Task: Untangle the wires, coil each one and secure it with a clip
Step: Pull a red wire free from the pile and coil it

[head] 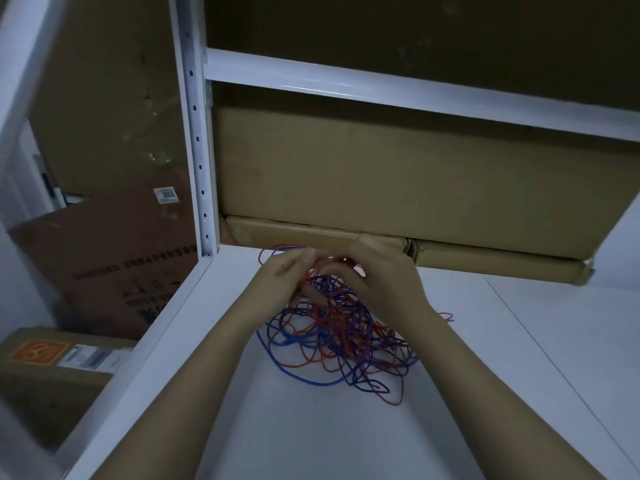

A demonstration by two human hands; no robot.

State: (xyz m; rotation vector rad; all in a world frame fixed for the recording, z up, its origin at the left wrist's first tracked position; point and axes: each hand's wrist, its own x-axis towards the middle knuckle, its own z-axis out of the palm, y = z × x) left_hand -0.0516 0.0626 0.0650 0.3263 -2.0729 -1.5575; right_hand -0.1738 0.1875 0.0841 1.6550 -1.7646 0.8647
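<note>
Two wires, one red and one blue, lie knotted as a tangle (343, 327) on the white shelf (519, 358), in front of the cardboard boxes (398, 181) stacked at the back. Both hands work the far edge of the tangle, nearest the boxes: the left hand (284, 275) has its fingers curled round raised strands, the right hand (384, 271) pinches strands beside it. No coiling has begun, I judge. Better to find one free end (a red one trails right of the tangle) and feed it back through loops slackly; pulling tightens knots.
</note>
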